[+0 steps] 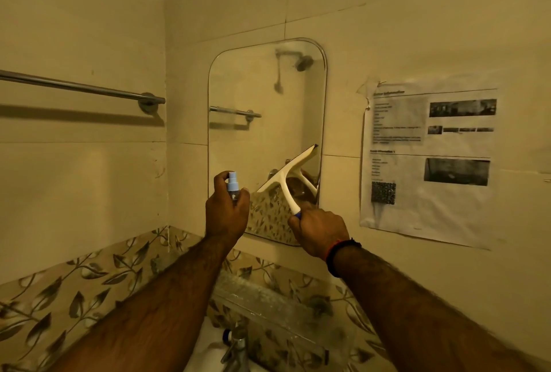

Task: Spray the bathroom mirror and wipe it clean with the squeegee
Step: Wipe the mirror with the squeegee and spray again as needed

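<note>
A rounded rectangular mirror (265,97) hangs on the tiled wall straight ahead. My left hand (226,213) grips a small spray bottle (232,185) with a pale blue nozzle, held upright just left of the mirror's lower edge. My right hand (319,231) is closed on the handle of a white squeegee (287,170). Its blade lies tilted against the lower right part of the glass, the right end higher. The mirror reflects a shower head and a towel bar.
A chrome towel bar (80,88) runs along the left wall. A printed paper sheet (429,157) is taped to the wall right of the mirror. Below are a glass shelf (268,306), a tap (238,345) and a leaf-patterned tile band (74,279).
</note>
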